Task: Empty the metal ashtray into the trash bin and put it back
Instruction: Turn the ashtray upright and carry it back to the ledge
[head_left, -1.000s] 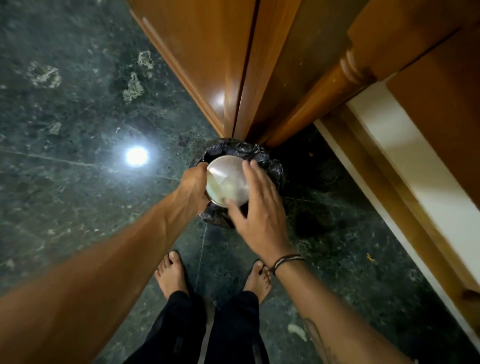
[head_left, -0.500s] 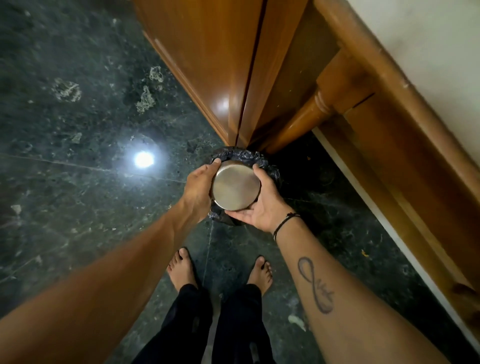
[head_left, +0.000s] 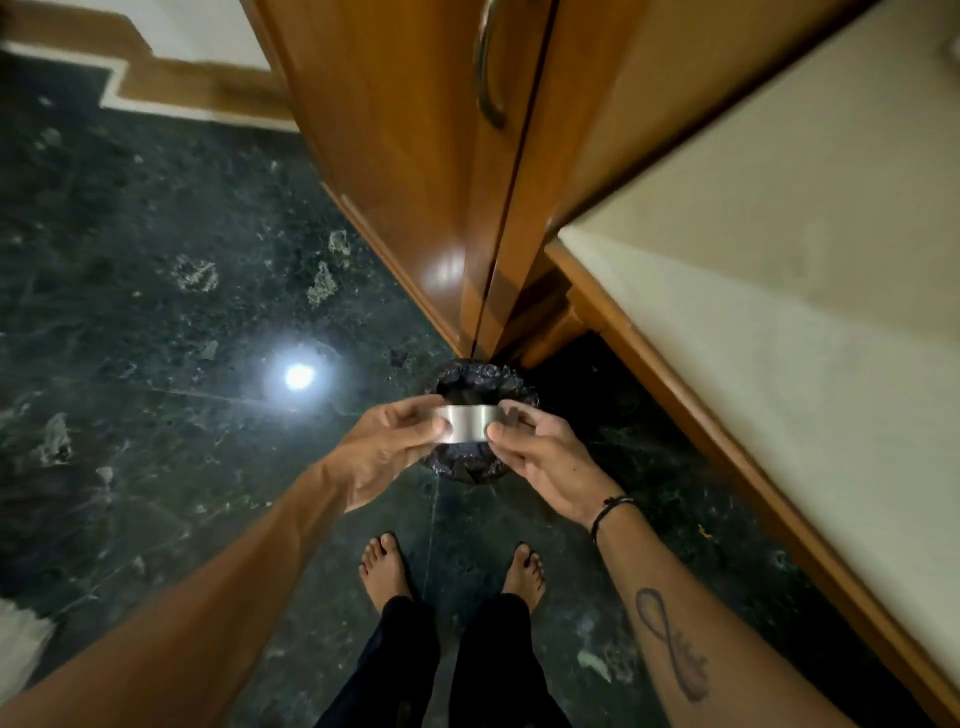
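Metal ashtray (head_left: 466, 423): pinched at its sides by left hand (head_left: 387, 447) and right hand (head_left: 545, 457) above the trash bin (head_left: 480, 376) (black-lined); emptying apparently done, return pending.

No readable text, label, brand or number anywhere. Only mark resembling a sign: an infinity-loop tattoo (head_left: 673, 644) on the right forearm, its lower part running into small script too blurred to make out. Nothing printed or engraved visible on the metal ashtray (head_left: 469, 423), the trash bin (head_left: 480, 375) or the wooden cabinet doors (head_left: 415, 171).
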